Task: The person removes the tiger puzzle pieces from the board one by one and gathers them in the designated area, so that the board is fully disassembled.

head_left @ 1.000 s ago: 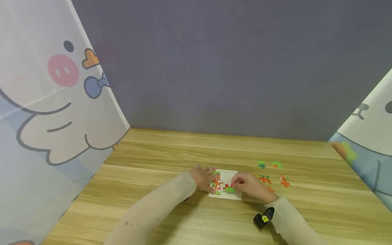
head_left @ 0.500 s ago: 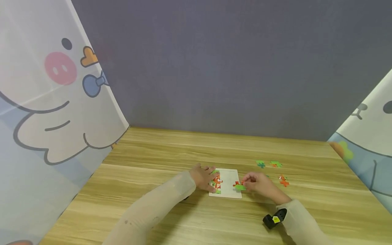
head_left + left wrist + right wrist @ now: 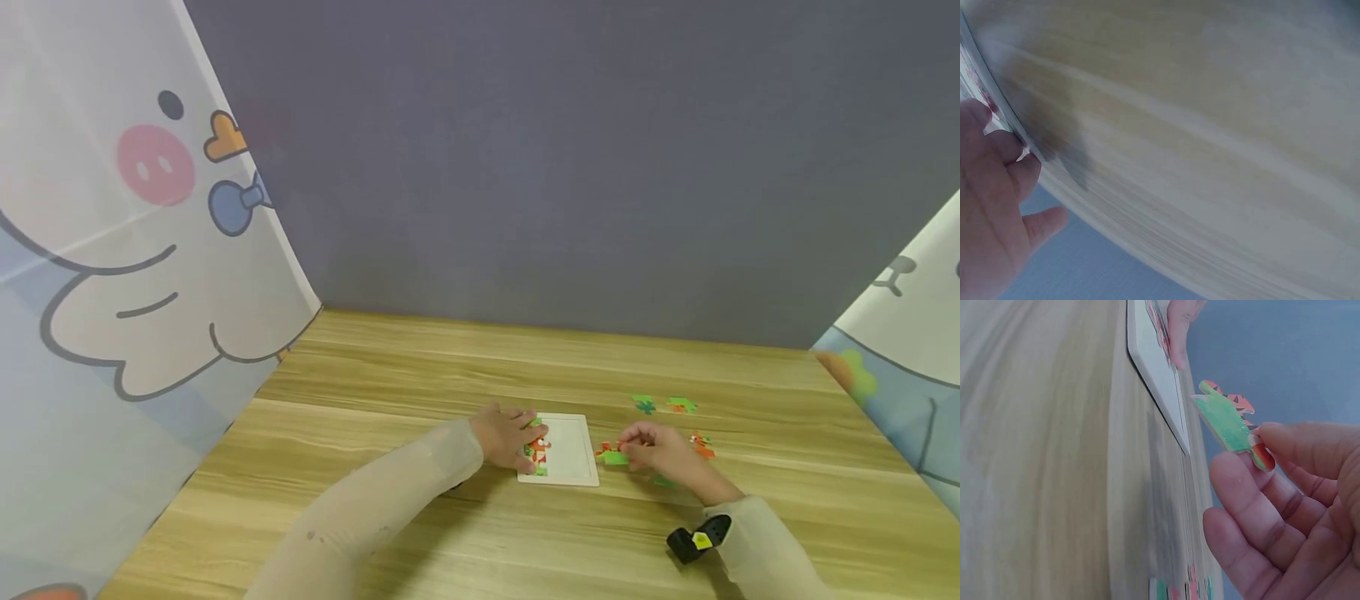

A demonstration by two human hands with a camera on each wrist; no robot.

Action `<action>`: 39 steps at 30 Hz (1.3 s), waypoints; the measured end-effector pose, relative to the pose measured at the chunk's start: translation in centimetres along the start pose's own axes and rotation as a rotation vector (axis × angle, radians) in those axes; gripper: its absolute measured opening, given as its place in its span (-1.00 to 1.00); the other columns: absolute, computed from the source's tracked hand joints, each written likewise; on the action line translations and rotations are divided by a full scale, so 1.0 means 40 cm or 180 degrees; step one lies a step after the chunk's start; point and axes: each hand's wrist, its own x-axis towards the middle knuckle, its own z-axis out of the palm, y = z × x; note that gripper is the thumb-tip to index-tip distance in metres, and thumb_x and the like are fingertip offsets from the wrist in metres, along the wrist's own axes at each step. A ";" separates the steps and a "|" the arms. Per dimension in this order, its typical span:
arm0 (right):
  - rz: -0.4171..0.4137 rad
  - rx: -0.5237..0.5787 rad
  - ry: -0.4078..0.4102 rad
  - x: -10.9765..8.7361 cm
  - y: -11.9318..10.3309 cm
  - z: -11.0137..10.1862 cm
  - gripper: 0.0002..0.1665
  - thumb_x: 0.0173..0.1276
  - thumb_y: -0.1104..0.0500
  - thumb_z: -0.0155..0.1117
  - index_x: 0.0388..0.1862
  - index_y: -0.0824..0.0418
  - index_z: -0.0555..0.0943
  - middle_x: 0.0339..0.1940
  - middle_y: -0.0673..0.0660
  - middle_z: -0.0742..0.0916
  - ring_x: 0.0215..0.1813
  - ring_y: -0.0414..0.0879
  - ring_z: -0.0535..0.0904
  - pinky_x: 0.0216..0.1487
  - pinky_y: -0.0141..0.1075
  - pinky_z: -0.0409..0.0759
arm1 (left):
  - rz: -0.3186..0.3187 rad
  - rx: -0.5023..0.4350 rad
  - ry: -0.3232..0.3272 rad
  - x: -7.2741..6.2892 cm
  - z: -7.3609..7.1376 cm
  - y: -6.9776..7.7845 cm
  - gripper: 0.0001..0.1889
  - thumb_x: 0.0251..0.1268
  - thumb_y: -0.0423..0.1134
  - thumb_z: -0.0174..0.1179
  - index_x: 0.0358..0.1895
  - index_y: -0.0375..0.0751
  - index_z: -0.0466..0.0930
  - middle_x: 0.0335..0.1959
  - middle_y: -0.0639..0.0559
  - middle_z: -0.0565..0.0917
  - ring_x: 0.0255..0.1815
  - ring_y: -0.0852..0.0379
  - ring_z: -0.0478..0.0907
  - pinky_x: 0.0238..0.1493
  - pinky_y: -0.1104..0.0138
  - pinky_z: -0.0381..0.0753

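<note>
My left hand lies with spread fingers over the left edge of a white puzzle tray. Beneath and beside those fingers, a column of joined orange and green pieces fills the tray's left side, partly hidden by the hand. To the right of the tray, my right hand pinches a puzzle piece between thumb and fingers. That piece is green with red-orange, dark-marked parts, and in the right wrist view it is held up above the table. The left wrist view shows the left fingers at the tray's edge.
Loose puzzle pieces lie at the right: a green one, a green and orange one and an orange one. Another green piece shows partly below the right hand. A grey panel stands behind the wooden table.
My right hand has moved right, carrying the pinched puzzle piece from over the tray to beside it, and now covers some loose pieces. The left hand stays on the tray.
</note>
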 end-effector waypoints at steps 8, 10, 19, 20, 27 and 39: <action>0.0047 -0.0076 0.0111 -0.018 0.006 -0.022 -0.74 0.50 0.32 0.21 -0.04 0.57 0.57 -0.36 0.14 0.68 -0.39 -0.22 0.68 -0.34 -0.37 0.69 | 0.0030 -0.0114 -0.0001 0.002 -0.001 -0.010 -0.23 0.48 0.41 -0.17 0.66 0.34 -0.07 0.70 0.25 -0.06 0.70 0.29 -0.06 0.65 0.10 0.11; 0.0054 -0.0086 0.0139 -0.023 0.010 -0.027 -0.74 0.50 0.33 0.20 -0.03 0.58 0.56 -0.34 0.15 0.67 -0.39 -0.22 0.68 -0.32 -0.37 0.71 | 0.0021 -0.0125 -0.0001 0.001 0.000 -0.012 -0.23 0.48 0.41 -0.17 0.66 0.34 -0.08 0.70 0.25 -0.07 0.70 0.30 -0.07 0.65 0.10 0.12; 0.0038 -0.0205 0.0239 -0.057 0.042 -0.055 -0.74 0.52 0.33 0.18 -0.03 0.58 0.56 -0.30 0.18 0.69 -0.37 -0.30 0.66 -0.28 -0.39 0.71 | -0.0032 -0.0125 -0.0073 0.013 0.008 -0.014 -0.22 0.45 0.44 -0.17 0.66 0.39 -0.10 0.70 0.28 -0.08 0.70 0.31 -0.08 0.65 0.12 0.12; 0.0055 -0.0213 0.0265 -0.060 0.046 -0.057 -0.74 0.52 0.33 0.17 -0.03 0.58 0.56 -0.30 0.17 0.69 -0.37 -0.32 0.65 -0.27 -0.39 0.71 | -0.0031 -0.0120 -0.0073 0.013 0.008 -0.013 -0.22 0.45 0.44 -0.17 0.66 0.39 -0.10 0.70 0.28 -0.08 0.70 0.31 -0.08 0.65 0.12 0.12; 0.0157 -0.0264 0.0377 -0.085 0.064 -0.075 -0.75 0.51 0.34 0.17 -0.04 0.58 0.57 -0.31 0.10 0.70 -0.37 -0.35 0.64 -0.28 -0.42 0.71 | 0.0031 -0.0141 -0.0034 0.015 0.007 -0.011 -0.22 0.46 0.44 -0.16 0.66 0.39 -0.09 0.70 0.27 -0.07 0.70 0.31 -0.08 0.64 0.10 0.14; 0.0394 -0.0231 0.0583 -0.102 0.080 -0.103 -0.72 0.50 0.36 0.15 -0.01 0.63 0.55 -0.27 0.11 0.75 -0.39 -0.32 0.67 -0.28 -0.40 0.71 | 0.0038 -0.0154 -0.0033 0.014 0.004 -0.009 -0.22 0.47 0.43 -0.16 0.66 0.37 -0.08 0.70 0.27 -0.07 0.70 0.30 -0.08 0.64 0.09 0.14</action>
